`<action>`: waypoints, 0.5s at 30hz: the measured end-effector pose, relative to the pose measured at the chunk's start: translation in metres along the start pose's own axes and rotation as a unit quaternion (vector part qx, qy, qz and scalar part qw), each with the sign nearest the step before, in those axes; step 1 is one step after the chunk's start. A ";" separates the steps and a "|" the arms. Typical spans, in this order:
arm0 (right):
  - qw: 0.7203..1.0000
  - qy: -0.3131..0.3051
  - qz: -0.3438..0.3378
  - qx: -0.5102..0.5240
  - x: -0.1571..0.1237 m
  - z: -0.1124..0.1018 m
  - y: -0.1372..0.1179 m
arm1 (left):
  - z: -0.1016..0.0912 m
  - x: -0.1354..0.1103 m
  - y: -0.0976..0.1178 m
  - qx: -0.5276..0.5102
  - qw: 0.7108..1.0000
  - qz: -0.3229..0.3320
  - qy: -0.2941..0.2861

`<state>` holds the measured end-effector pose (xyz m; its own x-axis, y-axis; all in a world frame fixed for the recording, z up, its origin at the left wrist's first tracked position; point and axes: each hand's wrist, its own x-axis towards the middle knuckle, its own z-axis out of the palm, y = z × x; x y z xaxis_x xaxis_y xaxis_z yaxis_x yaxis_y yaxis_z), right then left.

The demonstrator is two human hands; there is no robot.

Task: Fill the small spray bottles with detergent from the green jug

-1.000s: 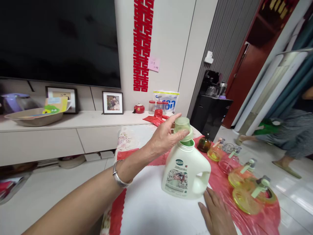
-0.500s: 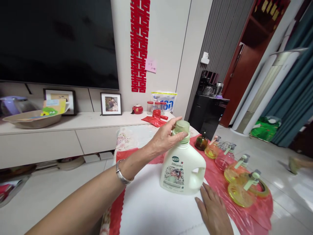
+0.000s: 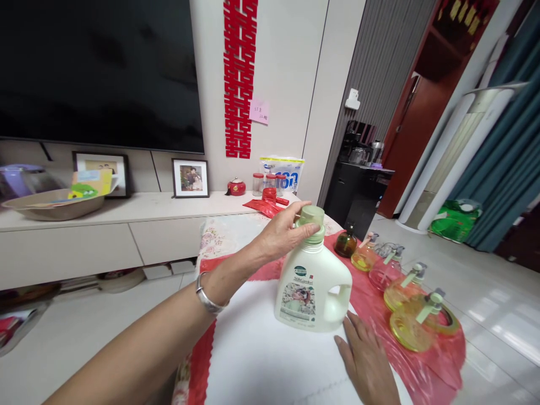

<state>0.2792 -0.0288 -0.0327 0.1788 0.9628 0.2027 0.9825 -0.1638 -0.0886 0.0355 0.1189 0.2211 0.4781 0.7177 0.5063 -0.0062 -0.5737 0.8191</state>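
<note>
A pale green detergent jug (image 3: 312,289) with a handle stands upright on a white sheet (image 3: 270,365) over a table. My left hand (image 3: 280,236), with a silver bracelet at the wrist, is wrapped round the jug's green cap (image 3: 311,220). My right hand (image 3: 365,360) lies flat on the sheet just in front of the jug's base, fingers stretched out and holding nothing.
To the right of the jug, several glass pump bottles (image 3: 400,287) with yellow and pink liquid stand on a red cloth (image 3: 422,360). A low white cabinet (image 3: 105,230) with framed photos and a basket runs under a dark television (image 3: 97,67). A black stand (image 3: 358,185) is by the doorway.
The cap has come down onto the jug's neck under my left hand. The view has shifted slightly, and a person at the right edge has left the view.
</note>
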 end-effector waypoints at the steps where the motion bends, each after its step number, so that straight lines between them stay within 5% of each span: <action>1: 1.000 0.000 0.000 0.002 0.000 0.000 0.000 | -0.001 0.000 0.003 -0.004 1.000 -0.004 -0.007; 7: 1.000 -0.003 0.000 0.005 0.000 -0.004 -0.001 | 0.000 0.001 0.017 -0.012 0.999 -0.023 -0.034; 15: 1.000 -0.016 0.001 0.005 0.001 -0.009 -0.004 | -0.001 0.001 0.010 -0.087 0.995 -0.040 -0.023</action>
<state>0.2760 -0.0293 -0.0229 0.1784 0.9689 0.1712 0.9817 -0.1635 -0.0978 0.0352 0.1141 0.2303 0.5224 0.7370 0.4289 -0.1166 -0.4365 0.8921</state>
